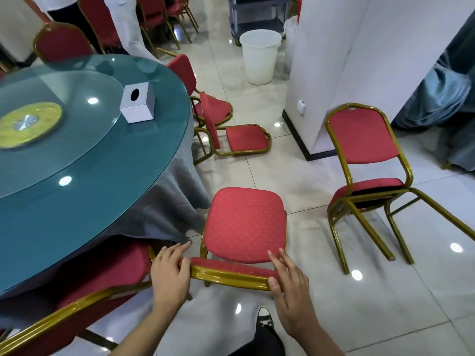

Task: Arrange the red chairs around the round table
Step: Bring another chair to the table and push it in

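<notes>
Gripping the top rail of a red chair [245,224], both hands are on it at once: the left hand [171,272] curls over the rail's end nearer the round table [84,160], and the right hand [289,274] lies over the far end, fingers stretched toward the seat and thumb tucked under the rail. That seat points away from the person, alongside the table's draped edge, so the chair looks to need a turn toward the table, and the left hand sits nearer the pivot. Beyond it, 1 chair lies tipped over [239,138] on the floor beside the table, and a stacked pair [367,160] stands well off to the right, away from the table. Close against the table at lower left, another chair back [84,294] is cut off by the frame edge. The held chair's legs are mostly hidden beneath its seat.
</notes>
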Available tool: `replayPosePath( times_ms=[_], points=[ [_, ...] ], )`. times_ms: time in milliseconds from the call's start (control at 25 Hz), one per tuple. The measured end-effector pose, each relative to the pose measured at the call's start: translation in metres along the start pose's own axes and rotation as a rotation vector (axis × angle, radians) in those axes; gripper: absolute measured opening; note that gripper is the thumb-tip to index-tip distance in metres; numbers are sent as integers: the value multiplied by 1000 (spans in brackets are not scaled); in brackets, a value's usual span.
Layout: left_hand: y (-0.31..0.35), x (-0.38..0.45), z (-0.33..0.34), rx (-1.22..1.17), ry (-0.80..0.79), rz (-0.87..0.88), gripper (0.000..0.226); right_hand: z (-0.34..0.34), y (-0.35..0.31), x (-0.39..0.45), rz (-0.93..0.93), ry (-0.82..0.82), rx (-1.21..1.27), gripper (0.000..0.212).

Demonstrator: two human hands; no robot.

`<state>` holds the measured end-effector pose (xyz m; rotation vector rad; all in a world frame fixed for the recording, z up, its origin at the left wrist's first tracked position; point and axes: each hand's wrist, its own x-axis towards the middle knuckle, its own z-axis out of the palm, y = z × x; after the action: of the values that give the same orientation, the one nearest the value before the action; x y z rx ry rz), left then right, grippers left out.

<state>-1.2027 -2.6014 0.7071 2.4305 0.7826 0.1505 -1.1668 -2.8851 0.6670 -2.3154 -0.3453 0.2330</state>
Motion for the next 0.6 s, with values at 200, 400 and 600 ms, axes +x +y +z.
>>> replayPosePath(
  times_ms=[200, 400, 600],
  points=[
    [41, -9, 34, 29, 25, -59, 69, -42, 42, 37, 4, -24, -62, 56],
    [65, 9, 48, -24, -132, -58, 50, -70, 71, 71, 103, 32, -19, 56],
    [78, 15, 59, -110, -182, -86, 46, -88, 76, 97, 140, 18, 25, 45]
  ],
)
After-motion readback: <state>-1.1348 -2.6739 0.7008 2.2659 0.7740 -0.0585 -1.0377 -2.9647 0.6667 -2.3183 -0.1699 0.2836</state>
